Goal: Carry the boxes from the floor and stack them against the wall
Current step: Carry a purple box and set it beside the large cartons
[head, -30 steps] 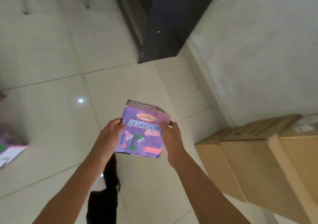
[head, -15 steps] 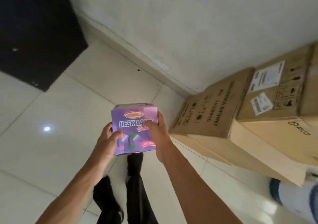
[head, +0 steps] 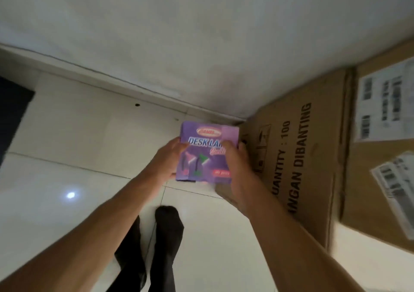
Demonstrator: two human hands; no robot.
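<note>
We hold the purple box (head: 207, 152) upright, print facing us, left hand (head: 167, 160) and right hand (head: 238, 170) clasping its sides. Cardboard cartons (head: 298, 157) stand just right, against the wall (head: 201, 33).

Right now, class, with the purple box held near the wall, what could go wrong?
The purple box is pinched only at its sides by the left hand and right hand, so it could slip. The brown carton sits close beside it and could get bumped. The tiled floor looks glossy, and socked feet might slide.
</note>
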